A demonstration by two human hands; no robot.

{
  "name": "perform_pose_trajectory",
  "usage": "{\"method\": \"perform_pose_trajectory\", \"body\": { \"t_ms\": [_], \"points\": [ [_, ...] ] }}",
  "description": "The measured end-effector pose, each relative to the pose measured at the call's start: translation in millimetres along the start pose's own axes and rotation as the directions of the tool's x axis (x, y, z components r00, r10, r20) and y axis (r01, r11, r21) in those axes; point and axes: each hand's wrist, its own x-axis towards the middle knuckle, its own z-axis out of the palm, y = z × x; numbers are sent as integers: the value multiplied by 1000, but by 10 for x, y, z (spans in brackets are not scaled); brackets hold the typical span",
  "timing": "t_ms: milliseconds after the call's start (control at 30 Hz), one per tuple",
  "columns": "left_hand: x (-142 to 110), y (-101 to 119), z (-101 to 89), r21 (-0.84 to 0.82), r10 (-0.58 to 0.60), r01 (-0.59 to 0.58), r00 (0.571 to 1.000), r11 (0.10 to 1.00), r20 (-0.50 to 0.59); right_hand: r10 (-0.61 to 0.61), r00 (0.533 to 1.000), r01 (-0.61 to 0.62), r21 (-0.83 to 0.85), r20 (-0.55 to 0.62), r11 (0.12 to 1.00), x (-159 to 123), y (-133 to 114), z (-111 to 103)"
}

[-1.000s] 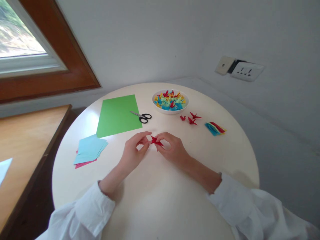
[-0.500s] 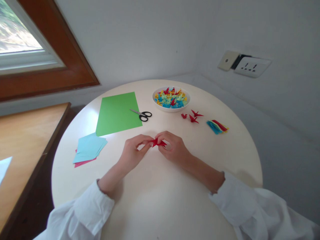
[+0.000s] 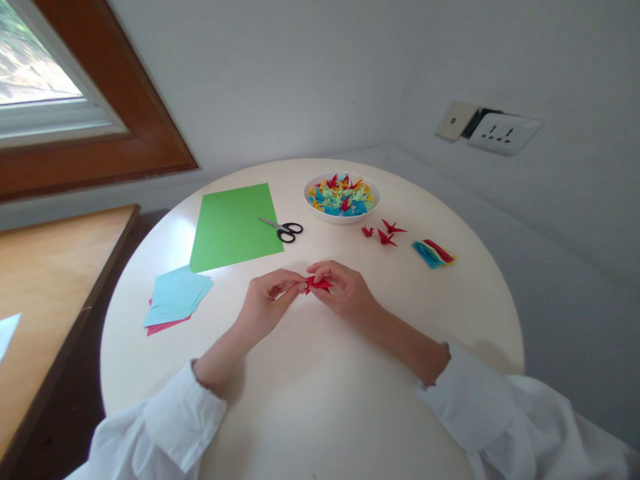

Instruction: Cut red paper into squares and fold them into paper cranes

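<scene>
Between my two hands is a small folded red paper crane, held just over the middle of the white table. My left hand pinches its left end with thumb and forefinger. My right hand grips it from the right, fingers curled over the top and hiding part of the folds. To the right and further back lie several finished red paper cranes. Behind them a white bowl is filled with red, yellow, blue and pale green cranes.
Black-handled scissors rest partly on a green paper sheet at the back left. Light blue paper squares lie over pink ones on the left. Folded coloured strips are at the right. A wooden surface stands left of the round table.
My right fingers have shifted slightly up and left on the red crane, and the crane is turned a little. My left hand keeps its pinch. The other things lie as before.
</scene>
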Motion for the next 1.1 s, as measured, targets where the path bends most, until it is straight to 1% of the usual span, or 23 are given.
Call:
{"method": "perform_pose_trajectory", "body": {
  "t_ms": [33, 100, 167, 233, 300, 400, 500, 567, 767, 1000, 1100],
  "points": [
    [1, -4, -1, -19, -12, 12, 1000, 1000, -1, 48, 999, -49, 74, 15, 996, 4, 0, 4],
    [2, -10, -4, -40, -33, 33, 999, 999, 3, 98, 994, -105, 178, 47, 978, 15, -5, 10],
    [3, -6, -6, -42, -52, 52, 999, 998, 8, 116, 991, -129, 224, 69, 966, 26, -14, 14],
    [5, 12, -4, -50, -77, 77, 997, 996, 12, 131, 989, -145, 234, 73, 961, 33, -21, 19],
    [9, 45, 4, -82, -110, 111, 994, 990, 16, 148, 987, -158, 228, 62, 961, 37, -24, 25],
    [20, 102, 19, -178, -183, 186, 983, 966, 31, 169, 985, -170, 200, 22, 965, 36, -17, 32],
    [31, 129, 29, -279, -262, 273, 962, 921, 78, 176, 984, -173, 148, -8, 974, 33, -4, 30],
    [34, 125, 31, -333, -294, 313, 950, 890, 109, 175, 984, -172, 110, -18, 979, 30, -1, 25],
    [32, 108, 38, -413, -370, 392, 919, 822, 136, 170, 985, -168, 34, -34, 985, 20, -25, 24],
    [34, 128, 51, -496, -441, 453, 885, 741, 149, 172, 984, -172, 0, -47, 985, 6, -3, 37],
    [29, 136, 51, -505, -449, 460, 880, 730, 152, 166, 985, -166, -1, -53, 986, 4, 8, 40]
  ]
}}
